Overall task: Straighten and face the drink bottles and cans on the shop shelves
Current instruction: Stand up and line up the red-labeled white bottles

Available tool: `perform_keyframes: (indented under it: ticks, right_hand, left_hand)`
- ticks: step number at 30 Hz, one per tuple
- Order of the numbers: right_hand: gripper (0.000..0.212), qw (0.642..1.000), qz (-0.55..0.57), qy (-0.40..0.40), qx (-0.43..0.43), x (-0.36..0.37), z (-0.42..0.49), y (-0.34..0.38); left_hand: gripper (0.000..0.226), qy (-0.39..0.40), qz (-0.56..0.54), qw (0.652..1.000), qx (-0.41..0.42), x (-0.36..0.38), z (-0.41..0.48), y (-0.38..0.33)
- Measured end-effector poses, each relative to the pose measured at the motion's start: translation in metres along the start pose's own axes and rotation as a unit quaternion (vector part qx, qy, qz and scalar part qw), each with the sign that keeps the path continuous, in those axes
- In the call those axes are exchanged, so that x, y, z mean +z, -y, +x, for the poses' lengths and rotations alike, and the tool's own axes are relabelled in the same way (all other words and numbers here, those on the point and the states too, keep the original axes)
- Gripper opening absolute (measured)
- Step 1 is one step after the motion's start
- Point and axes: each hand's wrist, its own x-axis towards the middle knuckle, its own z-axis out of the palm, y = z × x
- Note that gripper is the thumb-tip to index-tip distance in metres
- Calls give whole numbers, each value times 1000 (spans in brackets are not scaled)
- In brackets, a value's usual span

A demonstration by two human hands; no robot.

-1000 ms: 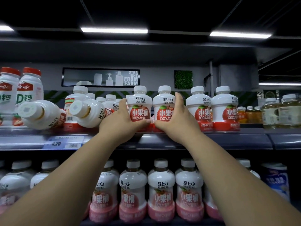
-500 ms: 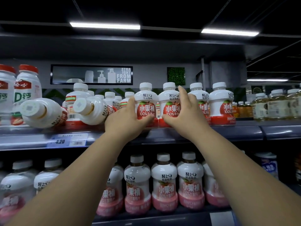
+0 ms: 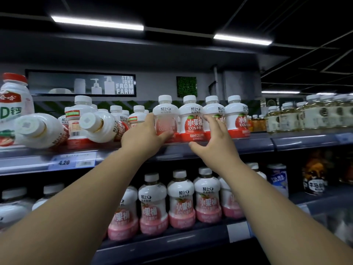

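On the upper shelf (image 3: 252, 145) stands a row of white apple-juice bottles with red labels. My left hand (image 3: 145, 135) grips the leftmost upright bottle (image 3: 165, 113), thumb across its front and fingers on its left side. The bottle beside it (image 3: 193, 119) faces forward with its label showing. My right hand (image 3: 214, 139) hovers with spread fingers just right of that bottle, in front of a third bottle (image 3: 212, 107), and holds nothing. Further left, two bottles (image 3: 38, 131) (image 3: 99, 125) lie toppled with their caps towards me.
Red-capped milk bottles (image 3: 13, 104) stand at the far left, pale tea bottles (image 3: 313, 115) at the right. A price tag (image 3: 74, 161) reads 4.20. The lower shelf (image 3: 172, 240) carries pink-based bottles (image 3: 181, 203) and a blue can (image 3: 277, 180).
My right hand has let go of the forward-facing bottle and opened, dropping slightly right. My left hand stays on its bottle. The view has shifted left and closer.
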Motion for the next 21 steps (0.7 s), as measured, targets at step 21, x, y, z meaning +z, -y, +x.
perform_keyframes:
  ticks: [21]
  right_hand:
    - [69, 973, 172, 83, -129, 72, -23, 97]
  left_hand:
    - [50, -93, 3, 996, 4, -82, -93, 77]
